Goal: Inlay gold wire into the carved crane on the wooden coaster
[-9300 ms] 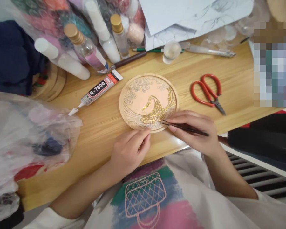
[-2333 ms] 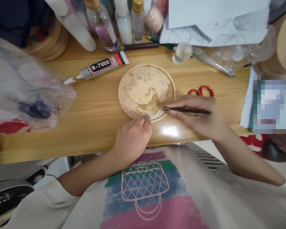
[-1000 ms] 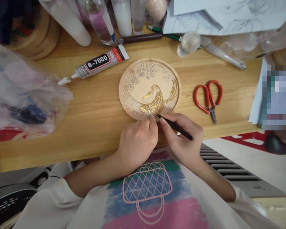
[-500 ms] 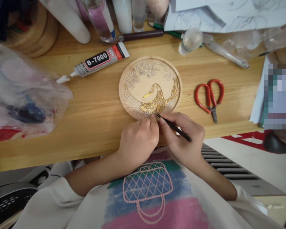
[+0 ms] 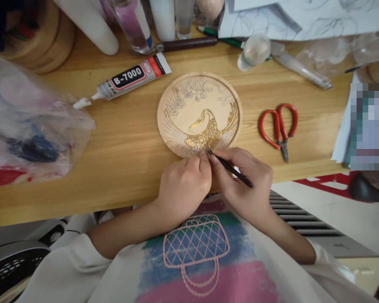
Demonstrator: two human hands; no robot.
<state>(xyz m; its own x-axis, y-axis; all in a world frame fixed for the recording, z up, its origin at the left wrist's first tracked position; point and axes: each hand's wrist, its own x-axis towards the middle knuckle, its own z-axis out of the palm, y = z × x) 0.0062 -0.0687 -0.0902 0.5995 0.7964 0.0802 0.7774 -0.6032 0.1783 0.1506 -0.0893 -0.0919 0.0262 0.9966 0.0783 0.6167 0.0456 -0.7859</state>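
A round wooden plate (image 5: 199,94) with a raised rim lies on the table, bearing a crane drawing; gold wire outlines its head, body and part of the right wing. Other wing and cloud lines show only as thin dark drawing. My right hand (image 5: 248,174) is closed on slim black tweezers (image 5: 232,168), tip down at the plate's lower edge below the crane's body. Curled beside it, my left hand (image 5: 185,183) rests at the same edge, thumb and forefinger close to the tip. Whatever those fingers pinch is hidden.
Red-handled cutters (image 5: 282,130) lie right of the plate, a B-7000 glue tube (image 5: 128,80) with its white cap upper left. Behind are a dark-handled tool (image 5: 189,44), a small clear jar (image 5: 255,50), bottles and drawing sheets (image 5: 309,21). A plastic bag (image 5: 38,126) is at left.
Both hands keep their place at the plate's lower edge, the tweezers almost still. The view has shifted very slightly.
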